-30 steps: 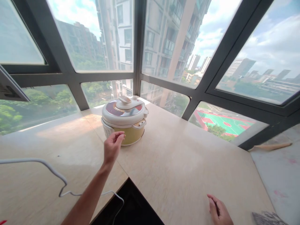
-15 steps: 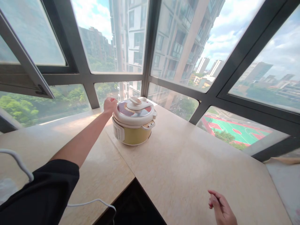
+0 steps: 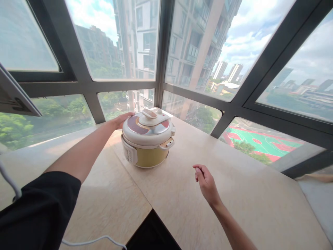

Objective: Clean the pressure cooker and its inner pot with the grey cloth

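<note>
A white and yellow-green electric pressure cooker stands on the pale counter with its lid on. The lid carries a raised grip, and a side handle juts out at the front right. My left hand is at the cooker's back left, fingers stretched along the lid's edge and partly hidden behind it. Whether it grasps anything there is not visible. To the right of the cooker, my right hand hovers apart from it, fingers curled in with the thumb against them and nothing seen inside.
Framed windows enclose the counter at the back and sides. An open window sash juts in at left. A white cable runs along the front left, near a dark cutout in the counter.
My left hand has gone from a fist beside the lid to stretched fingers at its edge. My right hand has moved up and left, nearer the cooker. The view has come slightly closer.
</note>
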### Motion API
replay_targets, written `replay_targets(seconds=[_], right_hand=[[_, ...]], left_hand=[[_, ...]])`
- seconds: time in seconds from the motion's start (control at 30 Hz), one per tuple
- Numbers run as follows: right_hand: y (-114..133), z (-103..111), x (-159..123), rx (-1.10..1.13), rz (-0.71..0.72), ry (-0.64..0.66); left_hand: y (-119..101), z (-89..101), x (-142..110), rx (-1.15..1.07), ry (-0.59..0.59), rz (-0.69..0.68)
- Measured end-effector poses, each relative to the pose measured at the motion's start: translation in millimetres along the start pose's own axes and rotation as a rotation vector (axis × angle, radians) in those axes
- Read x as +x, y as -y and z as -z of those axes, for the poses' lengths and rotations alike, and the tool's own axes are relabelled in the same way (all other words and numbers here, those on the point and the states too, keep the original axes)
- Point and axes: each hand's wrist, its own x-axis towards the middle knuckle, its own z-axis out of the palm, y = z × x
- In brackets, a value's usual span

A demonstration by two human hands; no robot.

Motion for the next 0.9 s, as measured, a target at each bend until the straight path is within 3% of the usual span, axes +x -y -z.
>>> replay_targets(seconds=[0.1, 0.17, 0.27, 0.33, 0.43, 0.63, 0.9], right_hand=[[22.5, -32.9, 26.8, 0.133, -0.061, 0.023], [40.3, -54.1, 42.5, 0.287, -0.190, 0.078], [67.0, -82.7, 59.7, 0.563, -0.460, 0.300], [80.7, -98.4, 66.1, 0.663, -0.562, 0.392], [91.2, -115.1, 68.1, 0.710, -0.584, 0.306], [92.5, -123.6, 59.5, 0.722, -0.540, 0.100], [87.1, -97.5, 38.0, 0.682, -0.464, 0.099]], left_hand=[[2.1, -1.3, 3.7, -0.058, -0.002, 0.051], [5.8, -1.4, 5.2, -0.109, -0.008, 0.017], [12.8, -1.6, 5.5, -0.183, -0.006, -0.029], [16.3, -2.7, 5.0, -0.230, -0.002, -0.036], [17.6, -5.3, 3.0, -0.256, 0.016, 0.015], [11.9, -4.8, -12.7, -0.237, -0.033, 0.046], [19.5, -5.6, -39.7, -0.234, -0.037, 0.074]])
